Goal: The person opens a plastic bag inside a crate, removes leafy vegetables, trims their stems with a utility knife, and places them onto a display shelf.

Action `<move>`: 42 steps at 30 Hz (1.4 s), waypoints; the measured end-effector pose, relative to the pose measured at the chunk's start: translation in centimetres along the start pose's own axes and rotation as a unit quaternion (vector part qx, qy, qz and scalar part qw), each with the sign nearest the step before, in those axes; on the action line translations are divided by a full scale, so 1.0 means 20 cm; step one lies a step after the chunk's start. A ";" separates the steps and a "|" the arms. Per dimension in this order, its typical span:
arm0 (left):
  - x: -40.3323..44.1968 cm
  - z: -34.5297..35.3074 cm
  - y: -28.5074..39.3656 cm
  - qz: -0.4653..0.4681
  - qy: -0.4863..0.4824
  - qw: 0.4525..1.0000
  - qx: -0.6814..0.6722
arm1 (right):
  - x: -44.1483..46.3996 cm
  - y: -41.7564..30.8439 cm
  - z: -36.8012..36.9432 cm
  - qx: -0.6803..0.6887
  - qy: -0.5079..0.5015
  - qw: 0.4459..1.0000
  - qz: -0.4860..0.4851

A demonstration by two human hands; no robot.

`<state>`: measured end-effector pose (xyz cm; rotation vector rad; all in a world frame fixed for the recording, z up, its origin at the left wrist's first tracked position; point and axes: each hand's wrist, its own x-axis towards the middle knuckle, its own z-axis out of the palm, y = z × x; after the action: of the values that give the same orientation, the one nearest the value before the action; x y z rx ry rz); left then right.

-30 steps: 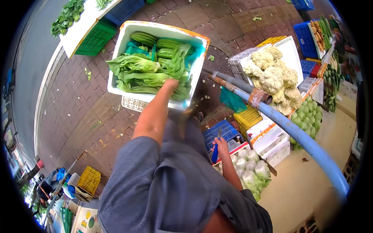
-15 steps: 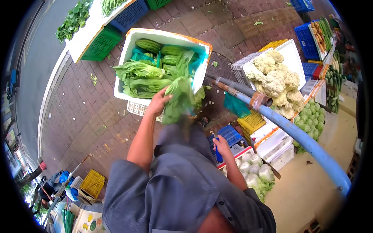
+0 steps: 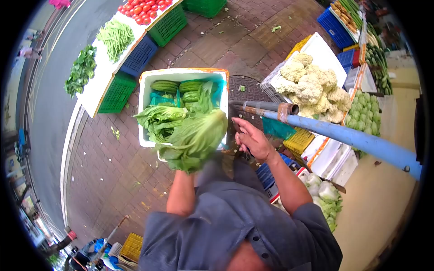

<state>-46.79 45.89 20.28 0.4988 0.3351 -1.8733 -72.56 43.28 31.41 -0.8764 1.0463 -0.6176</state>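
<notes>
A large head of leafy greens [image 3: 194,140] is held up over the near edge of a white foam box [image 3: 183,73], its pale stem end pointing right. My left hand is hidden under its leaves; only the left forearm [image 3: 181,194] shows below, and the hand appears closed on the greens. Beside the stem end is my right hand [image 3: 253,141], fingers curled around a thin dark knife [image 3: 236,125], only partly visible. Inside the box lie more leafy greens [image 3: 158,119] and several striped green gourds [image 3: 191,86], with blue-green plastic around them.
Cauliflowers [image 3: 312,86] fill a box at right, behind a blue pole [image 3: 343,128] reaching across. White-wrapped cabbages [image 3: 325,192] stand near my right elbow. At upper left, a stand holds tomatoes [image 3: 142,10], green beans [image 3: 115,38] and dark leafy greens [image 3: 82,70] above plastic crates.
The held greens have turned, so the stem end now faces right and leaves cover my left hand. My right hand has come up and inward with the knife to the stem end.
</notes>
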 end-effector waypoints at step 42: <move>-0.19 0.04 -0.05 0.183 -0.005 0.979 0.093 | 0.12 0.37 0.24 -0.127 0.143 0.981 0.026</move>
<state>-46.77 48.91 22.79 0.6314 0.0539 -1.5541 -67.01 46.85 25.14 -0.9975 1.4272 -0.5839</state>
